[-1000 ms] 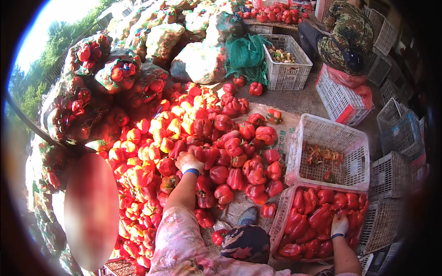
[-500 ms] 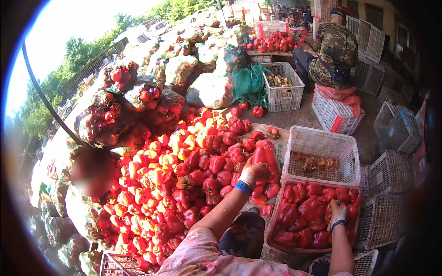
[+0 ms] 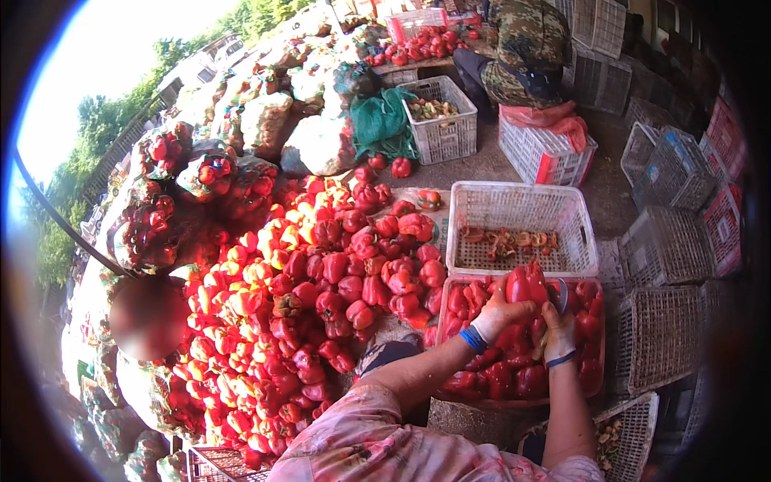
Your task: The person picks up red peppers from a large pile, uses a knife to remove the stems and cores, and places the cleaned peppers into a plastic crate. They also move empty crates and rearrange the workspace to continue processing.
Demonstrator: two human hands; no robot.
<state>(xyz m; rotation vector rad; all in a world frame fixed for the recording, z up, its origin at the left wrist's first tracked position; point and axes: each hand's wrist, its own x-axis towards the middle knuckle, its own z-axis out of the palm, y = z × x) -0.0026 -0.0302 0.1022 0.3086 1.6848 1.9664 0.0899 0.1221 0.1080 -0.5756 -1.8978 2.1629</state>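
Note:
My left hand [image 3: 501,313] is closed around a red bell pepper [image 3: 526,286], held above a crate [image 3: 601,281] filled with red peppers [image 3: 532,381]. Close beside it, my right hand [image 3: 558,334] grips a small knife with a curved blade [image 3: 561,296]. The blade stands up at the right side of the held pepper; whether it touches is hard to make out. Its handle is mostly hidden in my fingers. To the left spreads a large heap of red bell peppers [image 3: 317,285].
Beyond the full crate stands a white crate [image 3: 522,190] with pepper scraps on its bottom. Empty-looking crates [image 3: 662,341] line the right side. A person in camouflage [image 3: 530,44] sits on an upturned crate [image 3: 546,153]. Filled net sacks [image 3: 317,145] stand behind the heap.
My left hand has moved right, bringing a pepper from the heap to above the full crate. My right hand has risen with the knife to meet it. The view has shifted right.

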